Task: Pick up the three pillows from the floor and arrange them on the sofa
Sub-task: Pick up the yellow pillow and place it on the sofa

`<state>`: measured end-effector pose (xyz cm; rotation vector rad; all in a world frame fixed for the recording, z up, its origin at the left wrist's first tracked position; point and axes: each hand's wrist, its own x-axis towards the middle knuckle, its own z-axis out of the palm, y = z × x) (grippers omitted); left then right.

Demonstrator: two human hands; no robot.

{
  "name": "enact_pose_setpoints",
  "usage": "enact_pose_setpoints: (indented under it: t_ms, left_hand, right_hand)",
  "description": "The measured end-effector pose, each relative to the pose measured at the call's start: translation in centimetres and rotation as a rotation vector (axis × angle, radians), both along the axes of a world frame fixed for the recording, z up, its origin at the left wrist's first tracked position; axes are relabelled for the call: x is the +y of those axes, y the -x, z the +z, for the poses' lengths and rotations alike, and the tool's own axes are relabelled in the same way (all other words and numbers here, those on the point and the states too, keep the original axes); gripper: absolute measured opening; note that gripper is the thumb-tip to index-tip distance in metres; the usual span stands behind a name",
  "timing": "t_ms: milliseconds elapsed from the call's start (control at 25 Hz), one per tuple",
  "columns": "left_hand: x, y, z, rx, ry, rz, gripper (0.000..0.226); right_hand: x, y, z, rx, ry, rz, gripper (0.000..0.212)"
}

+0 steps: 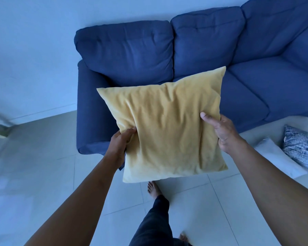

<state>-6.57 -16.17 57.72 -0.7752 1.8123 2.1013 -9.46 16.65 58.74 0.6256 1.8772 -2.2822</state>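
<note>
The yellow pillow (167,128) is hanging in the air above the blue sofa (212,55), between both hands. The left hand (120,146) is pinching its left edge; the right hand (220,134) is clamping the right edge, thumb on top. Right of that hand, a white pillow (277,158) and patterned pillow (302,148) are lying on the floor (43,157).

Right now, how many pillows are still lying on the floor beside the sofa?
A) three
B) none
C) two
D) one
C: a white pillow and a blue patterned pillow lie on the floor at the right, while the yellow pillow is held up in front of the sofa by the left hand and the right hand.
</note>
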Motion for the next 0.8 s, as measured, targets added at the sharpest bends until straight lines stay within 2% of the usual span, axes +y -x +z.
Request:
enact_pose_setpoints:
  t_ms: [280,320,440,600,720,800]
  left_hand:
    - [-3.2,10.3,-1.0,-0.034,0.001,0.007,0.021]
    - [-3.7,11.3,-1.1,-0.032,-0.007,0.012,0.022]
    - [-5.7,14.7,-1.4,-0.025,-0.040,0.015,0.048]
    - [-7.7,18.4,-0.9,0.019,-0.040,0.037,0.036]
    - [-8.4,20.5,-0.4,0.071,-0.034,0.039,0.047]
    - [-8.8,22.3,-0.1,0.078,-0.030,0.036,0.045]
  right_hand:
    - [-3.6,11.8,-1.2,-0.077,-0.048,0.007,0.028]
    - [-4.1,13.0,-1.3,-0.087,-0.057,0.002,0.026]
    - [-5.6,16.8,-1.5,-0.120,-0.100,-0.007,0.027]
    - [-7.4,21.2,-1.1,-0.118,-0.128,0.011,0.022]
    - [-8.1,23.3,-0.6,-0.097,-0.117,0.021,0.030]
    - [-8.4,25.1,-0.2,-0.083,-0.091,0.035,0.042]
